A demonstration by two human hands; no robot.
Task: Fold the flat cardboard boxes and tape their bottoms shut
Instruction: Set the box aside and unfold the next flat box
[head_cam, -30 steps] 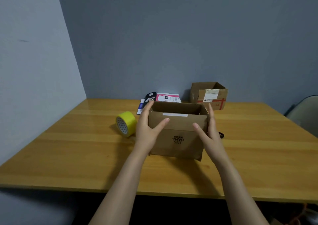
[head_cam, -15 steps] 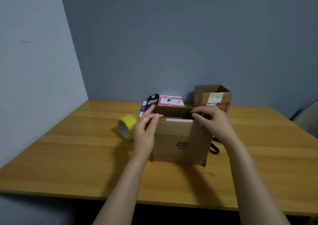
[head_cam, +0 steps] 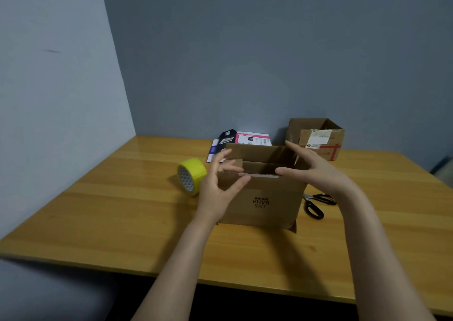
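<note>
A brown cardboard box (head_cam: 267, 198) with upside-down "INS BAHA" print stands on the wooden table (head_cam: 122, 212), its top open and flaps partly folded inward. My left hand (head_cam: 219, 188) is at the box's left top corner, fingers spread, thumb against the front wall. My right hand (head_cam: 316, 171) hovers over the right top edge with straight fingers reaching across the opening. A yellow tape roll (head_cam: 191, 176) lies on its side just left of the box. Black scissors (head_cam: 316, 204) lie to the right, behind my right wrist.
A second open cardboard box (head_cam: 318, 136) with a label and red tape stands at the back right. Small flat packages, pink-white (head_cam: 252, 138) and black (head_cam: 226, 136), lie behind the main box. Walls close the left and back sides.
Both hands released the top edge they were pinching and spread open. My right hand shifted to the box's right side, and the scissors came into view.
</note>
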